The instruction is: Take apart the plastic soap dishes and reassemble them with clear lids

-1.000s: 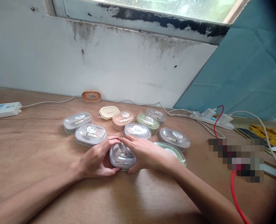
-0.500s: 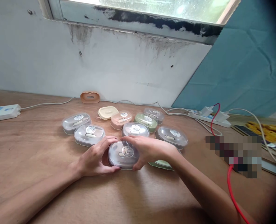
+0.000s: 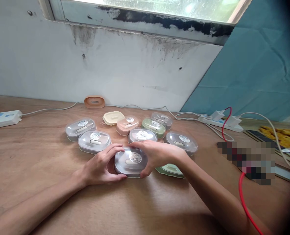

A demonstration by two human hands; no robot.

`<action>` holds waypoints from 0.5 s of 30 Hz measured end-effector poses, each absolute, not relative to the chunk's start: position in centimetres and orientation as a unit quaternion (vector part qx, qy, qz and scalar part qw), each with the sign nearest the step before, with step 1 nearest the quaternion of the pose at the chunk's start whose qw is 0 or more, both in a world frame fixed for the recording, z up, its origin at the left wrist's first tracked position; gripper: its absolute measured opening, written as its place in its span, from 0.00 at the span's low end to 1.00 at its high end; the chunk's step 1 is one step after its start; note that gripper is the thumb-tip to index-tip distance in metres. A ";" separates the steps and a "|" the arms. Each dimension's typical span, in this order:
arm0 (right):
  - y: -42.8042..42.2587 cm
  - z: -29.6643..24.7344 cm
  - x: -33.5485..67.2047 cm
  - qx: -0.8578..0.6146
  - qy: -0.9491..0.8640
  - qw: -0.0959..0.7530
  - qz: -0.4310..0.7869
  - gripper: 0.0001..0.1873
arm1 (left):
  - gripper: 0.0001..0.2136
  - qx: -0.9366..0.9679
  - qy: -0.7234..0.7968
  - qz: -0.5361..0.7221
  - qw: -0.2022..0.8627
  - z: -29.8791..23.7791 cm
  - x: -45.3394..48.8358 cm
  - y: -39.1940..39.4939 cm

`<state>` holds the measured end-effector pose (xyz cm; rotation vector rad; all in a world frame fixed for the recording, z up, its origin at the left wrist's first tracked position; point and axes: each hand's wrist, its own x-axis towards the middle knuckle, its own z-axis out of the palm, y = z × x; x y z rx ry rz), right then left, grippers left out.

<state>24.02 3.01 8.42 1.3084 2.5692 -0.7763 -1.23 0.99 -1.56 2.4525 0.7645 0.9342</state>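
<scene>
A grey soap box [image 3: 127,168] with a clear domed lid and a round white sticker stands on the table in front of me. My left hand [image 3: 104,166] curls around its left side, thumb at the near edge and fingers at the far edge. On the opposite side my right hand [image 3: 157,158] grips it, thumb low at the near right corner and fingers over the far edge. Beneath my right wrist, partly covered, sits a green soap box [image 3: 170,169]. Just behind are a white-stickered grey soap box [image 3: 143,134] and another grey one [image 3: 94,142].
More lidded soap boxes stand behind: pink [image 3: 127,125], green [image 3: 153,127] and several grey. A cream lidless piece [image 3: 113,117] and an orange tray [image 3: 94,101] lie by the wall. Power strips [image 3: 4,119] with cables flank them. A red cable [image 3: 243,195] crosses at right.
The held soap box has shifted very slightly right, its sticker a little higher. Both hands keep their grip around it, and the other boxes stay where they were.
</scene>
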 end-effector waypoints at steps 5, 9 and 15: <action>2.6 7.8 23.6 0.430 0.868 0.068 -0.238 0.50 | 0.35 0.880 0.265 0.340 0.199 -1.5 -1.2 0.9; 2.1 7.5 23.4 0.416 0.882 0.059 -0.211 0.47 | 0.35 0.881 0.269 0.337 0.197 -1.3 -1.3 0.8; 1.9 7.5 23.3 0.415 0.888 0.059 -0.188 0.46 | 0.35 0.873 0.267 0.355 0.202 -1.6 -1.4 1.0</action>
